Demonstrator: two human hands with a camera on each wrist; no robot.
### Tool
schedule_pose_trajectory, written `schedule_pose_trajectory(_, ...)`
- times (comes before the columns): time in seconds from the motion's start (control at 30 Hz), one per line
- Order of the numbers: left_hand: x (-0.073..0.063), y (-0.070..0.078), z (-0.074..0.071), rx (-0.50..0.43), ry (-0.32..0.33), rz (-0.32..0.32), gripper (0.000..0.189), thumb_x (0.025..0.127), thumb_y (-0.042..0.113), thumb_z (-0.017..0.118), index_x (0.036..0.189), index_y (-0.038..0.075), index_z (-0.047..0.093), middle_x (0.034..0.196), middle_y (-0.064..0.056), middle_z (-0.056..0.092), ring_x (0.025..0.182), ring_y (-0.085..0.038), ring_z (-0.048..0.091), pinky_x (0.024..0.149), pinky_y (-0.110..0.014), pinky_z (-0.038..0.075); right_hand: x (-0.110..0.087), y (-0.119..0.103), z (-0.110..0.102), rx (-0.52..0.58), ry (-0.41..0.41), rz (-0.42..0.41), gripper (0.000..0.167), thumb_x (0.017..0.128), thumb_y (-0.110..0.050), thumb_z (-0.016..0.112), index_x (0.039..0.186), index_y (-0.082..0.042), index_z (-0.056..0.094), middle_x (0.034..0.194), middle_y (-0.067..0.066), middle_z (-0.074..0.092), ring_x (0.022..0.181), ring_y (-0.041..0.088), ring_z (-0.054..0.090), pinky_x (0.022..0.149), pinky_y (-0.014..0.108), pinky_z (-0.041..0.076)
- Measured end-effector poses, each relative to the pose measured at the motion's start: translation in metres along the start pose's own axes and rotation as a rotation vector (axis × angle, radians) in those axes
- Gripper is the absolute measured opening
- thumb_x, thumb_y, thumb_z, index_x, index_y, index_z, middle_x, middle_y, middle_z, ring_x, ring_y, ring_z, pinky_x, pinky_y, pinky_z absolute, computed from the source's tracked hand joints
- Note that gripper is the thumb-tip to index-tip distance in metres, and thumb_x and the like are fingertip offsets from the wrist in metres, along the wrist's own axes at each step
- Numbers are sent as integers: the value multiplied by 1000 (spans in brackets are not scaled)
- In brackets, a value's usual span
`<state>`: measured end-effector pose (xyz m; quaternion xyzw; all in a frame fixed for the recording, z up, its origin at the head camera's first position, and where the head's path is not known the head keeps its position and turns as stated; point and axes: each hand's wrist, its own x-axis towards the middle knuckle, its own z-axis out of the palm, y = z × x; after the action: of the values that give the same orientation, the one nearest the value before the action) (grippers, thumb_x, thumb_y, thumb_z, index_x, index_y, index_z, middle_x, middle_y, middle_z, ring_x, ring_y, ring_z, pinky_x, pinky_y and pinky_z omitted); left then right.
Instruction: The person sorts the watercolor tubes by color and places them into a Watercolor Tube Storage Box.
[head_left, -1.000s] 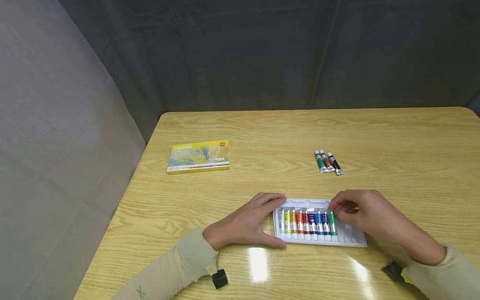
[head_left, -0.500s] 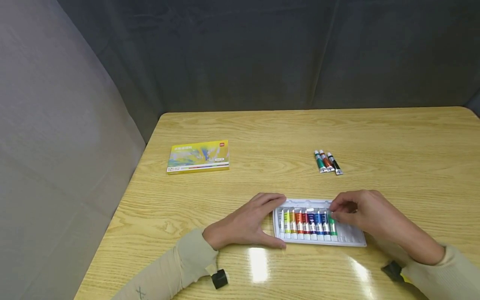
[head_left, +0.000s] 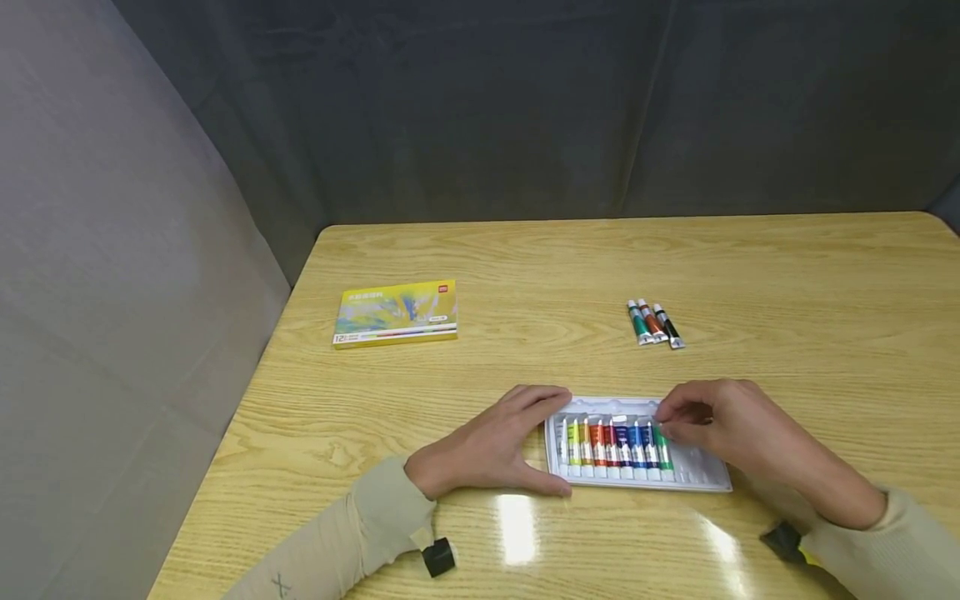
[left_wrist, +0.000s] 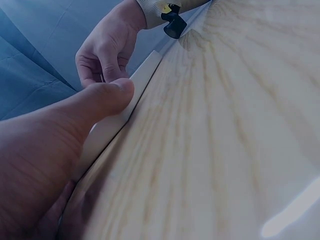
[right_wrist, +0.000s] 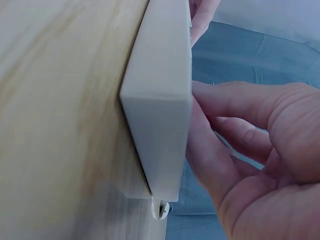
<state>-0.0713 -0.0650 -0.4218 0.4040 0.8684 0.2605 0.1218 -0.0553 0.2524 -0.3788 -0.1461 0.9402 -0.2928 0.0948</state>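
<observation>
A white plastic tray (head_left: 716,477) lies on the table with a row of several paint tubes in it, running from white and yellow through reds and blues to green. My left hand (head_left: 501,446) holds the tray's left end, thumb on the near edge and fingers on the far edge. At the end of the row, my right hand (head_left: 738,421) pinches the top of the bright green paint tube (head_left: 665,460) between thumb and fingertips. Its cap is hidden behind those fingers. Right of this tube, bare tray slots show. In the right wrist view, the fingertips reach over the tray wall (right_wrist: 160,130).
Farther back on the wooden table (head_left: 525,258) lie three loose paint tubes: dark green (head_left: 640,323), reddish brown (head_left: 652,321) and black (head_left: 669,326). A yellow paint box (head_left: 396,313) lies at the back left. Dark cloth (head_left: 480,108) hangs behind the table.
The right fingertips have shifted slightly and now cover more of the green tube's top. The left hand and the tray stay in place.
</observation>
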Motion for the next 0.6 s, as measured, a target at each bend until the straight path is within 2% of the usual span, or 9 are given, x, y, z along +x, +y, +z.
schedule_pose_trajectory(0.2, 0, 0, 0, 9, 10, 0, 109, 79, 66, 80, 164, 17, 31, 167, 2, 35, 154, -15, 35, 126, -37, 39, 0, -2, -1, 1, 18, -36, 18, 85, -8, 82, 89, -24, 76, 88, -11, 75, 77, -9, 61, 68, 18, 55)
schedule_pose_trajectory(0.43, 0, 1, 0, 6, 5, -3, 109, 79, 65, 81, 164, 17, 32, 167, 2, 35, 154, -16, 35, 127, -37, 38, -1, -4, -2, -14, 16, 13, 7, 89, -21, 82, 91, -25, 77, 86, -12, 76, 76, -7, 63, 68, 18, 53)
schedule_pose_trajectory(0.6, 0, 2, -1, -6, 1, -7, 109, 79, 64, 81, 164, 17, 31, 167, 2, 35, 154, -16, 35, 127, -38, 38, -1, -3, -3, -20, 13, 22, 5, 90, -24, 81, 91, -25, 76, 86, -13, 76, 77, -7, 62, 69, 18, 53)
